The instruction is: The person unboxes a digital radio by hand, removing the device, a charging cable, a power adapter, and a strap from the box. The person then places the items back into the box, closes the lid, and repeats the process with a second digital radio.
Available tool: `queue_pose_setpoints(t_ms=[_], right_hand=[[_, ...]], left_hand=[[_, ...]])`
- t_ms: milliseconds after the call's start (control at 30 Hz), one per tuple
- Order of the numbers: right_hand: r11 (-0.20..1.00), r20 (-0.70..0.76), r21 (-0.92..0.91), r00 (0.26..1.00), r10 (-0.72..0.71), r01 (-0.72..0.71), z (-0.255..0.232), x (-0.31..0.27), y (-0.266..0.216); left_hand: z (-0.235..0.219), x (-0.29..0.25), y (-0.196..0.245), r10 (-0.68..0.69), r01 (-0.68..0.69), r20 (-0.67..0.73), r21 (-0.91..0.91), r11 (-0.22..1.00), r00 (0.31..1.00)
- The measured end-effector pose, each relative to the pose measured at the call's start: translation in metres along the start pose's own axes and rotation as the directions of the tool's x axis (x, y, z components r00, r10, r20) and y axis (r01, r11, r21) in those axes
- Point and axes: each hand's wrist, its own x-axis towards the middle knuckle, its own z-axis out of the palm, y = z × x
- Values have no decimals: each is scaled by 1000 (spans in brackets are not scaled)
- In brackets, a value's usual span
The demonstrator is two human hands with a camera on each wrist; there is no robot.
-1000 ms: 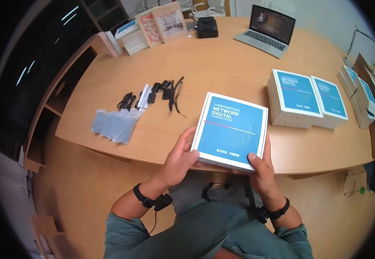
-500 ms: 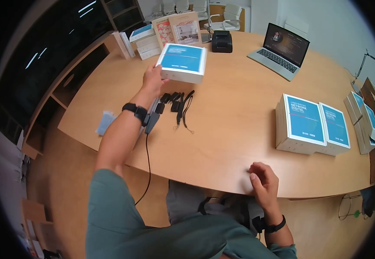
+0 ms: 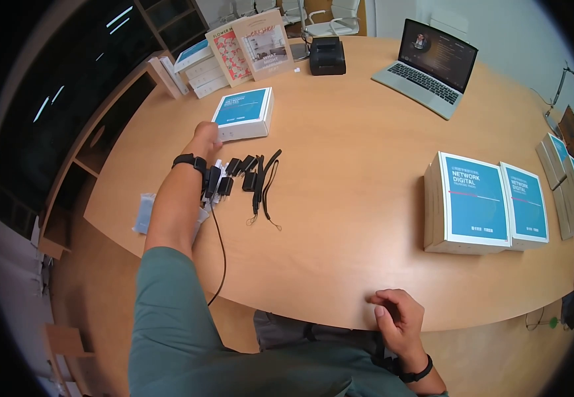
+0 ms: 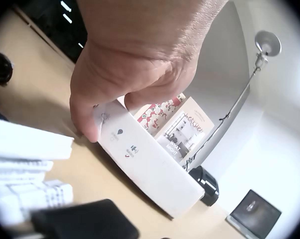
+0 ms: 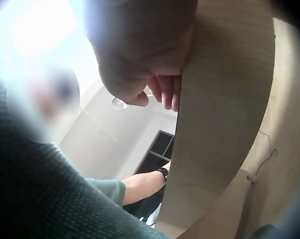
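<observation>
A white box with a blue printed lid [image 3: 244, 109] is at the far left of the table, in front of the standing books. My left hand [image 3: 204, 137] grips its near left corner. The left wrist view shows thumb and fingers around one end of the box's white side wall [image 4: 150, 164], which is low over the tabletop. My right hand [image 3: 399, 321] hangs loosely curled with nothing in it, at the table's front edge. In the right wrist view the right hand [image 5: 145, 74] is beside the table's edge panel [image 5: 214, 114].
Black adapters [image 3: 249, 180] and wrist straps [image 3: 264, 188] lie right of my left forearm, which partly covers plastic pouches [image 3: 145, 213]. Two matching boxes [image 3: 475, 198] stand at right, more boxes [image 3: 568, 178] beyond. A laptop [image 3: 432, 66] and a black device [image 3: 327, 55] are at the back.
The box, first held in both hands at the front, has gone to the far left and down in my left hand. My right hand has let go and stays near the front edge.
</observation>
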Motion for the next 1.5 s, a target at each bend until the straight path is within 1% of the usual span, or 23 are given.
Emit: queue_pose_setpoints(t_ms=[33,100,133,167,267,333,467,567,633,667,700,733,800,867,933,967,1033,1100,1200,1267,1333,1400,1500], right_hand=[[1000,7,-5,1000,-7,7,-1,0,-1],[1000,10,-8,1000,-15,15,0,2,-1],[1000,11,-5,1000,-25,25,0,2,-2],[999,14,-3,999,-33,34,0,1,-2],[999,27,-24,999,-25,26,0,1,-4],[999,31,-28,999,-25,26,-1,0,-5],[999,20,-22,1000,-22,23,-3,-2,-5],[992,53,-99,996,-67,72,-4,5,-4],[994,46,-94,998,-49,53,-7,4,-10],[994,43,-86,997,-65,68,-8,5,-12],[993,-14,-108,998,-58,56,-9,3,-10],[997,-5,-55,999,-50,50,-9,1,-7],[999,-20,-8,998,-53,53,-11,-4,-3],[978,-55,195,995,85,-73,-14,-9,-4],[1000,-301,23,954,-5,12,-45,-8,-9],[994,-524,-98,846,-95,51,-61,0,-4],[988,-719,-114,679,-151,100,-102,19,5],[999,-718,-15,694,-41,43,-134,26,24],[982,-667,188,731,144,-22,-152,32,22],[960,-614,281,765,197,-22,-158,30,22],[952,-582,301,782,224,-49,-163,30,25],[928,-562,371,789,248,-28,-160,28,21],[920,-548,391,808,216,19,-135,24,1]], left_hand=[[-3,20,-7,-3,3,-4,1,1000,1000],[-5,62,-16,249,-226,48,610,760,967],[10,3,5,245,-222,47,612,759,968],[19,-54,37,413,-286,14,741,607,911],[59,-85,46,476,-412,148,751,517,867],[74,-95,47,381,-475,360,838,269,852],[75,-97,49,349,-421,294,825,377,890],[57,-66,32,436,-467,357,867,173,826],[54,-39,19,511,-555,411,815,166,755],[53,-5,13,486,-540,411,827,158,771],[56,-43,33,388,-446,338,865,231,858],[59,-28,25,394,-412,317,892,184,863],[80,-113,68,340,-278,250,960,35,907],[106,-151,80,523,-557,412,817,150,746],[160,-153,76,798,-935,537,342,94,276],[174,-215,87,775,-947,567,295,127,280],[208,-302,112,620,-900,726,-1,435,299],[241,-363,126,514,-811,815,-96,578,269],[293,-402,119,497,-782,823,-108,614,276],[296,-427,119,416,-615,862,-166,771,290],[289,-444,117,446,-555,828,-206,806,341],[298,-443,106,456,-248,771,-383,890,445],[282,-442,106,628,-421,640,-469,776,443]])
